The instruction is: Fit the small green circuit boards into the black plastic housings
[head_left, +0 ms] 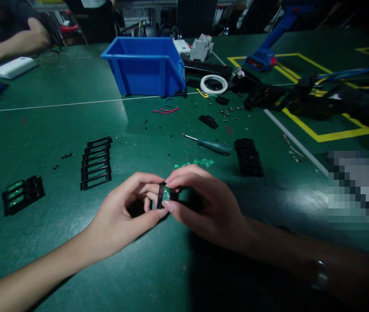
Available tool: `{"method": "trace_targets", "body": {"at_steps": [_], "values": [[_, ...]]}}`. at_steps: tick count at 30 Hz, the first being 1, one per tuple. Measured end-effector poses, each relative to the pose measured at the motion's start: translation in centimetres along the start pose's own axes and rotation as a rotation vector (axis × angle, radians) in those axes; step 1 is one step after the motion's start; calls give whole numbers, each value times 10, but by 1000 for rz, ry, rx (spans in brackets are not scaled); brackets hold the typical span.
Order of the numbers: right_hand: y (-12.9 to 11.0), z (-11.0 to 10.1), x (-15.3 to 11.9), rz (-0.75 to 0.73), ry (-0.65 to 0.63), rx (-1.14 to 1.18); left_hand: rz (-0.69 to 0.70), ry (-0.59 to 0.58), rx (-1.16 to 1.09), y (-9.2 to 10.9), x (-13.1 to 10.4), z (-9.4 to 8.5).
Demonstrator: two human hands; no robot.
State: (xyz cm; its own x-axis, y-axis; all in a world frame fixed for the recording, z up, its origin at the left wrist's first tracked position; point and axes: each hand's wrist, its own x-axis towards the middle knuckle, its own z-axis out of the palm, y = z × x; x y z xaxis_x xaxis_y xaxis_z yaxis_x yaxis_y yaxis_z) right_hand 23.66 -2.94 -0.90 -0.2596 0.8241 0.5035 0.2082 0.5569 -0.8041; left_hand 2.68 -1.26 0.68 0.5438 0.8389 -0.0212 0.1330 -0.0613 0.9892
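Observation:
Between my two hands, just above the table, is a small black plastic housing (pixel 161 196) with a green circuit board (pixel 166 194) set against it. My left hand (pixel 127 208) pinches the housing from the left, thumb below and fingers above. From the right, my right hand (pixel 204 201) grips the same piece, its thumb and fingers at the board's edges. My fingers hide part of the piece. Just beyond them lie several small green circuit boards (pixel 194 164). A screwdriver (pixel 215 146) with a green handle rests farther back.
Left are a black slotted frame (pixel 96 164) and a black holder with green boards (pixel 23 194). A black ribbed part (pixel 248 157) lies right. Behind stand a blue bin (pixel 145 67), a white tape roll (pixel 213 85), loose screws (pixel 226 112) and a blue power tool (pixel 262 58). A person's arm (pixel 18 43) is back left.

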Motion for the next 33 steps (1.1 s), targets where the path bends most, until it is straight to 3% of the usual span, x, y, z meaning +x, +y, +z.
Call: {"method": "trace_targets", "body": {"at_steps": [16, 28, 33], "values": [[-4, 0, -3, -117, -7, -59, -25, -79, -45, -2, -1, -2], [-2, -1, -1, -96, -40, -100, -75, -81, -70, -2, -3, -5], [-4, -2, 0, -82, -111, -94, -82, -131, -201, 0, -6, -10]]}}
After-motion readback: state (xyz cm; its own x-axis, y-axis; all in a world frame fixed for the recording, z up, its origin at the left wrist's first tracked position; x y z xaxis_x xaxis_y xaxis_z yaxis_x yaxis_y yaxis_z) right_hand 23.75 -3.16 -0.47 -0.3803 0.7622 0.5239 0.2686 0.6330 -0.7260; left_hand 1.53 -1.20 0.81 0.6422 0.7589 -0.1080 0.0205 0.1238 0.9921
